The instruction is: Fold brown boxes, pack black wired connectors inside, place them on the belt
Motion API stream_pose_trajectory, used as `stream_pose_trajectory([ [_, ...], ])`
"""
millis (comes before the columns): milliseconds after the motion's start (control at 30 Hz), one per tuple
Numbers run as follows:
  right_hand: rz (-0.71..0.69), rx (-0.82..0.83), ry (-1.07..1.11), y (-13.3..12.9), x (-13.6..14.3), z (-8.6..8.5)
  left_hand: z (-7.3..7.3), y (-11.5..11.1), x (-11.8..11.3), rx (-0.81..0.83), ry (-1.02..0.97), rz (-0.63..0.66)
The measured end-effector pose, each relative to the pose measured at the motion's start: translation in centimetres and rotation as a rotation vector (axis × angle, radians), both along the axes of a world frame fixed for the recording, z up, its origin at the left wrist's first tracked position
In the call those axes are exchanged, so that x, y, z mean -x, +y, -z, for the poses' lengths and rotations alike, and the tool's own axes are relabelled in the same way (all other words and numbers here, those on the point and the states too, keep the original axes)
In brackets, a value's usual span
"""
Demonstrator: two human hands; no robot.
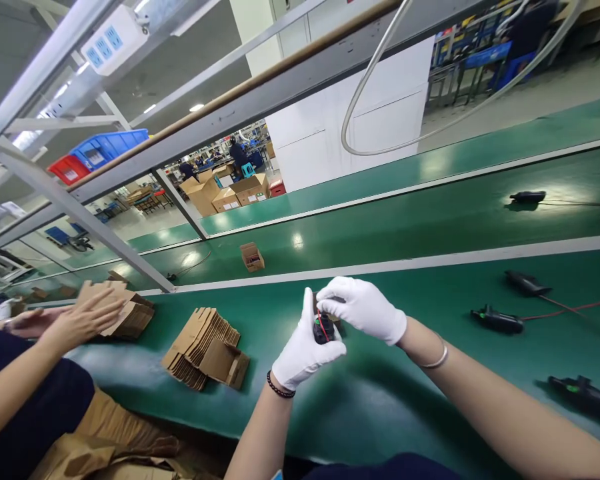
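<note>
My left hand (305, 353), in a white glove, is wrapped round a small black cylindrical device (324, 329) with a green part and a red wire (322, 323). Over it, my gloved right hand (363, 307) has its fingers pinched at the upper end of that wire. Part of the device is hidden by the fingers. To the left lies a stack of folded cardboard boxes (193, 340), with one opened small box (225, 363) against it. More black devices with wires, such as one (497, 320) with a red lead, lie on the green surface at right.
A co-worker's hands (87, 313) are over more cardboard (130, 317) at far left. A small open carton (252, 257) and another black device (527, 197) sit on the green belt (380, 220) beyond the pale divider (430, 259). A metal post (105, 230) slants down at left; a cable loop (347, 127) hangs above.
</note>
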State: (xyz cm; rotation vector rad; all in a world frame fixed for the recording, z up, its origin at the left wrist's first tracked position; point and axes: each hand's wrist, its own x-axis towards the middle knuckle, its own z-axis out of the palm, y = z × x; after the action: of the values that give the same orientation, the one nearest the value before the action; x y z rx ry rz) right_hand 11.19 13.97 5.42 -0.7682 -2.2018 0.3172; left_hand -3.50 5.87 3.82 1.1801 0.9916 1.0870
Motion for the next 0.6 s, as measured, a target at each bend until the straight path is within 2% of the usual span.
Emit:
stream_pose_trajectory([
  [100,-0.018,-0.070,-0.091,-0.9,0.2,1.3,0.9,0.5,0.6,-0.080,-0.077,-0.237],
  [200,-0.038,-0.170,-0.235,-2.1,0.2,2.1,1.4,1.0,1.2,-0.102,-0.337,-0.418],
  [233,-0.039,-0.199,-0.281,-2.5,0.2,2.3,1.4,1.1,1.3,-0.070,-0.444,-0.418],
  [300,-0.052,-0.259,-0.344,-3.2,0.3,2.5,1.3,1.1,1.4,0.015,-0.615,-0.338],
  [367,-0.083,-0.301,-0.374,-3.7,0.3,2.4,1.2,1.0,1.4,0.052,-0.686,-0.279],
  [433,-0.111,-0.307,-0.374,-4.0,0.2,1.9,1.4,0.9,1.3,0.006,-0.631,-0.338],
  [500,-0.128,-0.291,-0.333,-3.9,0.0,1.3,1.8,0.8,1.1,-0.064,-0.462,-0.424],
  [533,-0.133,-0.279,-0.297,-3.8,-0.1,1.0,2.0,0.7,0.9,-0.090,-0.363,-0.434],
  [600,-0.133,-0.235,-0.208,-3.3,-0.2,0.4,2.1,0.4,0.8,-0.118,-0.198,-0.374],
])
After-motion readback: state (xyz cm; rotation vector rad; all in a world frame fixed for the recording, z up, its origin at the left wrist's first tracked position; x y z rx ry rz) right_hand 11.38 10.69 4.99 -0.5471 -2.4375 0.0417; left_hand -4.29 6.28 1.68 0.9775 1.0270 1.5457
